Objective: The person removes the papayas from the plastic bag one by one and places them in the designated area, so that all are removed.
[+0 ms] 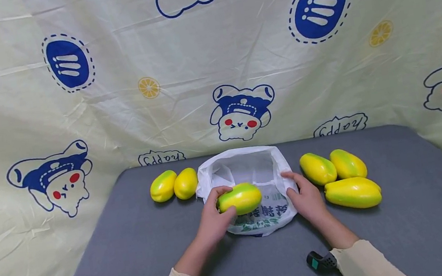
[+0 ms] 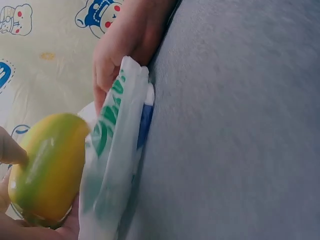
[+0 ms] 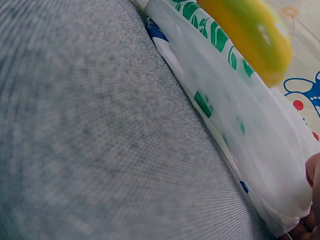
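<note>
A white plastic bag (image 1: 264,226) with dark and green print lies on the table, its mouth open toward the back. My left hand (image 1: 209,222) grips a yellow-green papaya (image 1: 241,199) by its left end, over the front of the bag. In the left wrist view the papaya (image 2: 52,165) shows just beside the bag's printed side (image 2: 112,150), with thumb and fingers around its end. At the bag's right edge, my right hand (image 1: 309,198) pinches the plastic between thumb and fingers. Only its fingertips (image 3: 314,172) show in the right wrist view.
Two papayas, one at the far left (image 1: 163,186) and its neighbour (image 1: 186,184), sit left of the bag. To the right lie three more, the nearest papaya (image 1: 353,193) in front of the others. A printed curtain (image 1: 116,115) hangs behind the grey table (image 1: 145,262).
</note>
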Tool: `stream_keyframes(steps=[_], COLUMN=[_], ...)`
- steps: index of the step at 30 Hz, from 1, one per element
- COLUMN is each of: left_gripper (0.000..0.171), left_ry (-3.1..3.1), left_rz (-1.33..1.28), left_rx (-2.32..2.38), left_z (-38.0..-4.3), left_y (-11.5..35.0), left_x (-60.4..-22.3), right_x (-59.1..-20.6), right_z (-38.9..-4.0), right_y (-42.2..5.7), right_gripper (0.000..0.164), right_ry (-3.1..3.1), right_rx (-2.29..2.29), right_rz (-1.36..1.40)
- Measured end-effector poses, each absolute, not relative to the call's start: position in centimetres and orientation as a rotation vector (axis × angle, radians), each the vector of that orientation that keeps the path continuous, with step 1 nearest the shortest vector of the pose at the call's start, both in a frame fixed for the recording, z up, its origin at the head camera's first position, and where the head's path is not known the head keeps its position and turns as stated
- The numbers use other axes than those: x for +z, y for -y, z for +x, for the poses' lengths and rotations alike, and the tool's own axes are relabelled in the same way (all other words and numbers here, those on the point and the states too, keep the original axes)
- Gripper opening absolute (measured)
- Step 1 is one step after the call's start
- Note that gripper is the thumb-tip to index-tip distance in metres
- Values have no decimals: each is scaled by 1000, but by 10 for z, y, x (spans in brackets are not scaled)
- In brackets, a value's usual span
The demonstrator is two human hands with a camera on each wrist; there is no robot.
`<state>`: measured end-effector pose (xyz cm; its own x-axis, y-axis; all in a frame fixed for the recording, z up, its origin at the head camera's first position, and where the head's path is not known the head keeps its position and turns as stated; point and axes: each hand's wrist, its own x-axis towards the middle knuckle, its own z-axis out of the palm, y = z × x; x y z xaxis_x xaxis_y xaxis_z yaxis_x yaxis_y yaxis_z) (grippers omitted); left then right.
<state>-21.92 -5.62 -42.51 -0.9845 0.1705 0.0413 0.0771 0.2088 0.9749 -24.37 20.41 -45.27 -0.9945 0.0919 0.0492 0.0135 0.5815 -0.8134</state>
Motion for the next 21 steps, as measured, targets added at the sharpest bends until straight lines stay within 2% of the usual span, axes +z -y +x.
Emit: stream_keyframes(steps=[21], left_gripper=[42], left_ry=[-2529], left_rz=[122], left_rx=[1938], left_z=[-208], left_y=[144], left_x=[-428], right_x=[-454], right_z=[-245], right_y=[-202], right_gripper=[47], right_ry=[2724], right_rx=[1393], right_rz=[-98])
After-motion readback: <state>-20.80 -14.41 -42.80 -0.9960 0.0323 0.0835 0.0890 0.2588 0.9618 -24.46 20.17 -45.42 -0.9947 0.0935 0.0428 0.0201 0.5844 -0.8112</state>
